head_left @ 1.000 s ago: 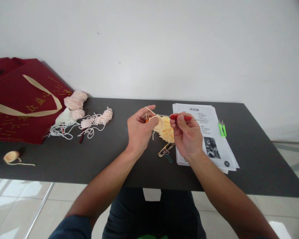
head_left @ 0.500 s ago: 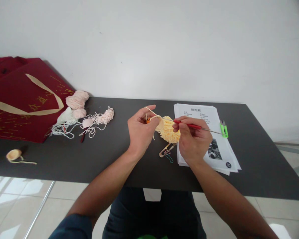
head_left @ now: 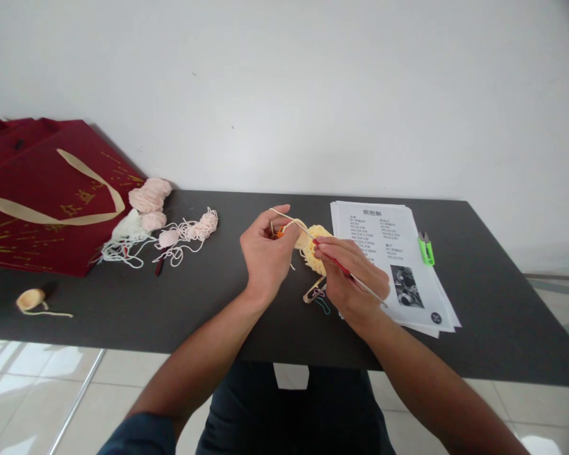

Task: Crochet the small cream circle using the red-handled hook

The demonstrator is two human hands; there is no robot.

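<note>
My left hand [head_left: 264, 250] is closed in a pinch on a small cream crochet piece [head_left: 302, 232], with a strand of cream yarn running over its forefinger. My right hand [head_left: 351, 278] grips a red-handled crochet hook [head_left: 342, 268] like a pen, its tip at the crochet piece. A ball of yellow yarn [head_left: 315, 245] lies on the dark table [head_left: 218, 297] just behind and between the hands. Some clips or stitch markers [head_left: 315, 293] lie on the table under my right hand.
A stack of printed sheets [head_left: 393, 253] lies to the right with green snips [head_left: 425, 247] beside it. Pink and white yarn bundles [head_left: 146, 215] and a red paper bag [head_left: 47, 189] are at the left. A small cream crocheted cup [head_left: 30, 299] sits near the left front edge.
My right hand has turned the hook from lying level above the yarn to pointing up-left, and has dropped lower and closer to my left hand. The left hand has barely moved.
</note>
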